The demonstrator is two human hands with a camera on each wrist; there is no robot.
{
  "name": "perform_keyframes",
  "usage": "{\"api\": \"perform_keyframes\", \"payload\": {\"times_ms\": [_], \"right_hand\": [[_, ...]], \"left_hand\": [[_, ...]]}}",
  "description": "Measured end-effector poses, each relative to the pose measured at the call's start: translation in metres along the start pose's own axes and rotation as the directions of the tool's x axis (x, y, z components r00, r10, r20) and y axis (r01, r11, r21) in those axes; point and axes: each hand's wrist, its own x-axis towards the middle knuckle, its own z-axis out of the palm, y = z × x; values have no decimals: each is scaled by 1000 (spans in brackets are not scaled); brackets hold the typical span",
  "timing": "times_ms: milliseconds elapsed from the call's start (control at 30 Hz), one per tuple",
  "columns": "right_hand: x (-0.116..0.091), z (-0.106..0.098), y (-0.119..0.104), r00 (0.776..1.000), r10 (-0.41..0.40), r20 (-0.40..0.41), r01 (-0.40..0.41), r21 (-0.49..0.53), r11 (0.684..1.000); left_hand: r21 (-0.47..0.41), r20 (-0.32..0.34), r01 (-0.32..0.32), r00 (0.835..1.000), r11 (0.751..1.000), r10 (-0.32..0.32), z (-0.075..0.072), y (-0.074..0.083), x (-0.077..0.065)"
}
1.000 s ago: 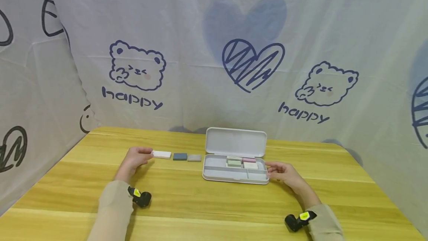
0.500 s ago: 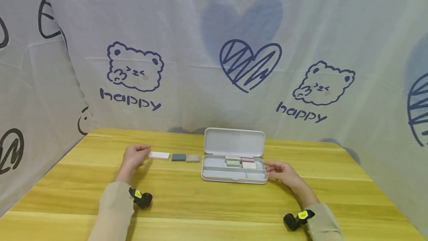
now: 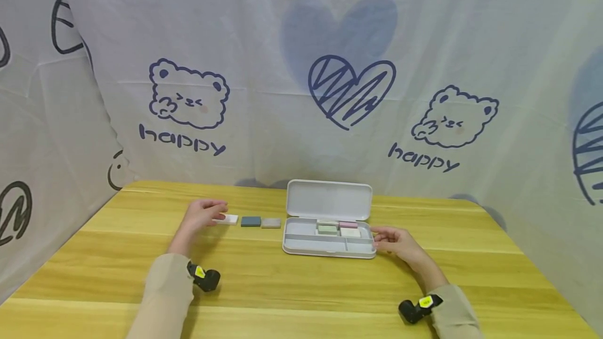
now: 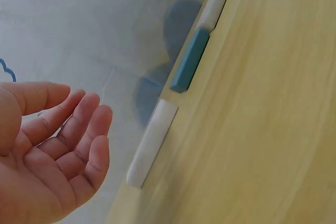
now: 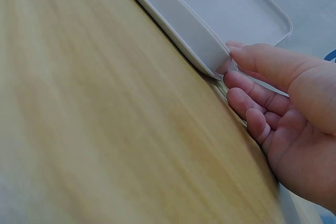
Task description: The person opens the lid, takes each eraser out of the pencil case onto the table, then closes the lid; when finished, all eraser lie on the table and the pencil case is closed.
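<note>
While loose, left hand (image 4: 52,163) near block (image 4: 152,145)

We find the left hand (image 3: 202,214) shifted to our right. A second ago its fingertips were at the left end of the white block (image 3: 229,219); half a second ago they were just by that end, with nearly the whole block on show. Now, in the head view, they lie across its left part — hiding it from us. The sleeve (image 3: 168,284) and black wrist camera (image 3: 207,280) have followed rightward. Our head view has turned slightly right too — everything sits a touch further left.
</note>
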Motion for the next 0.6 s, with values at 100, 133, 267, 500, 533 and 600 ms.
{"api": "perform_keyframes", "payload": {"times_ms": [100, 133, 267, 500, 533, 600], "right_hand": [[0, 0, 0, 1000, 3, 1, -3, 9, 1000], [0, 0, -1, 1000, 3, 1, -3, 11, 1000], [0, 0, -1, 1000, 5, -5, -5, 6, 1000], [0, 0, 0, 1000, -3, -12, 3, -13, 1000], [1, 0, 0, 1000, -6, -12, 5, -14, 1000], [1, -1, 1, 1000, -10, -13, 10, -17, 1000]], "left_hand": [[11, 29, -9, 1000, 1000, 9, 5, 4, 0], [11, 38, -12, 999, 1000, 12, 6, 5, 1], [2, 53, -26, 998, 1000, 26, 13, 9, 2], [2, 70, -52, 996, 999, 52, 27, 14, 7], [-1, 72, -49, 996, 999, 49, 30, 15, 8], [-1, 79, -47, 996, 999, 47, 35, 17, 9]]}}
